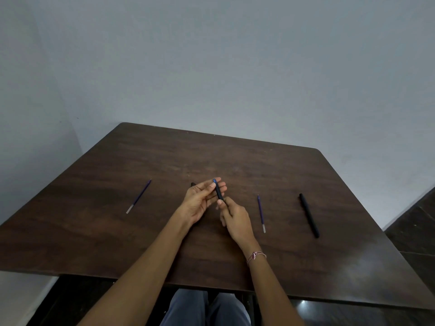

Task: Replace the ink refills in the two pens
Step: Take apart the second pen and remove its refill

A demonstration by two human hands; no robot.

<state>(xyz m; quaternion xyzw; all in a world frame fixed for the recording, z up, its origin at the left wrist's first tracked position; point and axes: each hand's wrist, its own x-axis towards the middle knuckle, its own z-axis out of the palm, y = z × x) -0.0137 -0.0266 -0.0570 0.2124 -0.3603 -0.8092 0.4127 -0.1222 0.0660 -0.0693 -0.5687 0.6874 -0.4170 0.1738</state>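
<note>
Both hands hold one black pen [218, 191] above the middle of the table, its blue tip pointing away from me. My left hand [202, 198] pinches the pen's far end between thumb and fingers. My right hand [235, 220] grips its near end. A small black piece [193, 184], perhaps the pen's cap, shows just behind my left hand, mostly hidden. One purple ink refill [139, 196] lies on the table to the left. Another purple refill [261, 213] lies to the right. A second black pen [309, 215] lies further right, whole and capped.
The dark wooden table [164, 243] stands against a pale wall. Its right edge drops to a dark tiled floor [414, 231]. My knees show under the near edge.
</note>
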